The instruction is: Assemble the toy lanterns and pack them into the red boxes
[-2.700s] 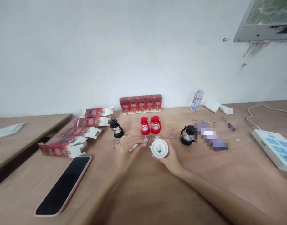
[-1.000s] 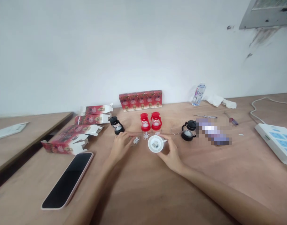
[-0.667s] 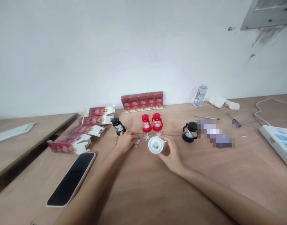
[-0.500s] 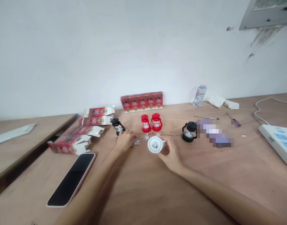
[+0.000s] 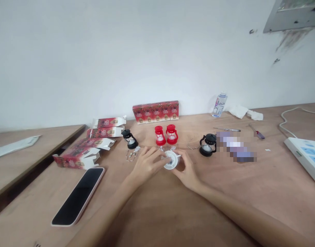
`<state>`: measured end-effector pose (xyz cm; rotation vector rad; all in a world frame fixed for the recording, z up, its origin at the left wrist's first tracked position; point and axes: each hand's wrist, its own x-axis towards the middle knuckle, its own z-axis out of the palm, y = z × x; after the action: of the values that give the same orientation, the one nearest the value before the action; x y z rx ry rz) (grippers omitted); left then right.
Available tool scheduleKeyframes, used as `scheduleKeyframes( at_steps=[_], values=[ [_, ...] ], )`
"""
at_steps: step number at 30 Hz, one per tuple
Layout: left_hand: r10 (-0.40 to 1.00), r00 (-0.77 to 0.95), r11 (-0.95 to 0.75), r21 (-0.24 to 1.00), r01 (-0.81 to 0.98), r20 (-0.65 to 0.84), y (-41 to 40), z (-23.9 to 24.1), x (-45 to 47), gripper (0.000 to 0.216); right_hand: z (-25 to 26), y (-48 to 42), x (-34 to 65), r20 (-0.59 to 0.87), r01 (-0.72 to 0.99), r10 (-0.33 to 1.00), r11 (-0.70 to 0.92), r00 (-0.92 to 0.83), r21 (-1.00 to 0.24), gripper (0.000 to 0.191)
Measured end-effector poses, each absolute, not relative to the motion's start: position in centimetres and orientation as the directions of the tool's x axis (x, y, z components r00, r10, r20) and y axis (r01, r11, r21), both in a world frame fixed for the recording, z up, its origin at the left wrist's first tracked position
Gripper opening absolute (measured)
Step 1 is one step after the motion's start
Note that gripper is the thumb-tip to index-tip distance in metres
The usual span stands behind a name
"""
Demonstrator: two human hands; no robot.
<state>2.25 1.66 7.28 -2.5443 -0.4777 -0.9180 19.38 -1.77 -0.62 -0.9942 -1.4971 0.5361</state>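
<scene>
White part (image 5: 175,162) in right hand (image 5: 187,174)

- In my head view, the right hand (image 5: 187,171) holds a white cup (image 5: 174,158).
- The left hand (image 5: 147,164) has fingertips at its mouth.
- From this cup, I find two red lanterns (image 5: 172,135) near 12 o'clock, one black lantern (image 5: 131,141) at 10, a phone (image 5: 78,197) at 8, a power strip (image 5: 304,156) at 3.

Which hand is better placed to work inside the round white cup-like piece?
Probably the left hand: it is at the open top of the round white cup-like piece, while the right hand grips the piece's side.
</scene>
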Motion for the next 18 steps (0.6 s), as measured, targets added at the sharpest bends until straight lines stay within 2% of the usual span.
scheduleKeyframes(
  at_steps=[4,8,11,15,18],
  values=[
    [0.196,0.750,-0.866,-0.247,0.435,0.632,1.9,7.6,2.0,0.016,-0.5,-1.8,19.4,0.565,0.283,0.822,0.528,0.065,-0.801,0.044],
    [0.245,0.719,-0.873,-0.174,0.455,0.650,2.1,7.9,1.0,0.020,-0.4,-1.8,19.4,0.568,0.280,0.819,0.529,0.078,-0.801,0.044],
    [0.401,0.659,-0.815,-0.081,0.574,0.636,2.7,7.2,-1.1,0.019,-0.4,-1.8,19.3,0.564,0.292,0.822,0.522,0.079,-0.801,0.045],
    [0.690,0.610,-0.639,-0.067,0.766,0.389,3.7,4.9,-4.2,0.022,-0.6,-1.7,19.4,0.559,0.301,0.825,0.515,0.078,-0.802,0.046],
    [0.810,0.534,-0.540,-0.048,0.840,0.244,4.1,3.1,-5.2,0.024,-0.9,-1.7,19.5,0.561,0.310,0.824,0.515,0.075,-0.799,0.045]
  ],
)
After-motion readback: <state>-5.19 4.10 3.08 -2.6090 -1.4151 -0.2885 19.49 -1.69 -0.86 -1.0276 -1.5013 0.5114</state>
